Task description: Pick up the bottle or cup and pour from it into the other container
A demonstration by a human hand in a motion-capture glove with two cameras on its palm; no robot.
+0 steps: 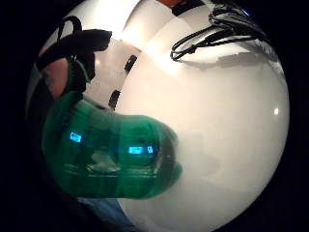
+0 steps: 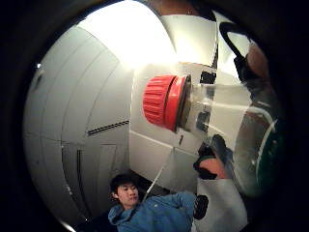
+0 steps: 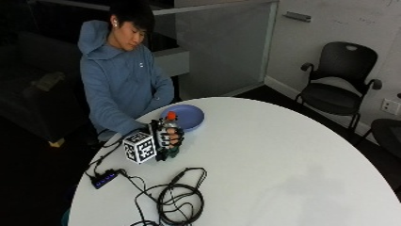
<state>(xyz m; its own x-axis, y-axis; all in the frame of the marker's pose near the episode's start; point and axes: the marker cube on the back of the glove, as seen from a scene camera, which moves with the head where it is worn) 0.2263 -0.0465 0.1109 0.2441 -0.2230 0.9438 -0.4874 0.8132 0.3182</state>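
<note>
Fingers (image 3: 173,137) of gloved right hand (image 3: 166,139) wrapped round bottle (image 3: 170,136), upright near table (image 3: 282,155) edge, red cap (image 2: 164,101) on. Blue bowl (image 3: 185,117) just beside. Advice: remove cap first, lift straight, tilt slowly over bowl centre.

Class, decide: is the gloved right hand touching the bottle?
Touching. In the outside view, the gloved right hand has its fingers wrapped round the bottle, standing beside the bowl.
</note>
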